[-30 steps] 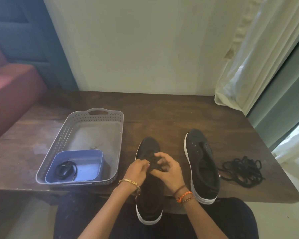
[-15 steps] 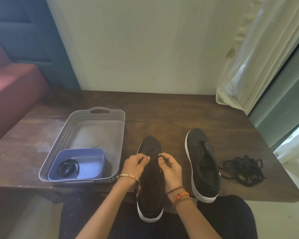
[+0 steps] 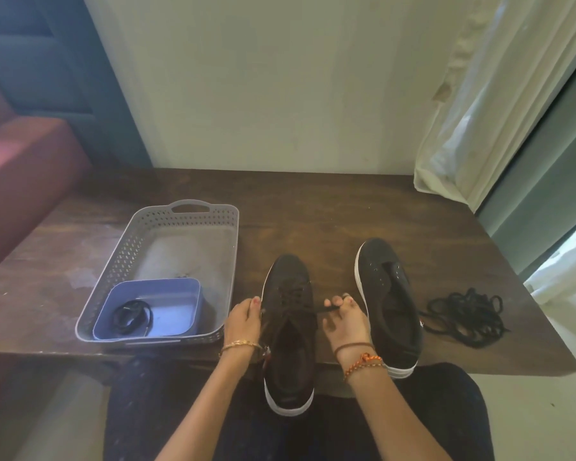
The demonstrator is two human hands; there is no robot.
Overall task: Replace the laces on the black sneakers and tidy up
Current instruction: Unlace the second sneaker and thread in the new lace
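Note:
A black sneaker [image 3: 288, 331] with a white sole lies toe-away at the table's front edge, its heel over my lap, with a black lace [image 3: 320, 310] threaded through its eyelets. My left hand [image 3: 243, 319] pinches one lace end at the shoe's left side. On the shoe's right, my right hand [image 3: 345, 319] pinches the other end, and the lace runs taut between them. The second black sneaker [image 3: 389, 304] sits unlaced just to the right. A tangle of loose black laces [image 3: 464, 316] lies on the table beyond it.
A grey perforated basket [image 3: 180, 227] stands at the left on the wooden table [image 3: 330, 207]; inside it a blue box [image 3: 167, 294] holds a coiled black lace [image 3: 132, 317]. A red seat [image 3: 17, 174] is at far left, a curtain [image 3: 486, 111] at right.
Both hands have moved apart from over the shoe's tongue to its two sides, drawing the lace ends outward and taut.

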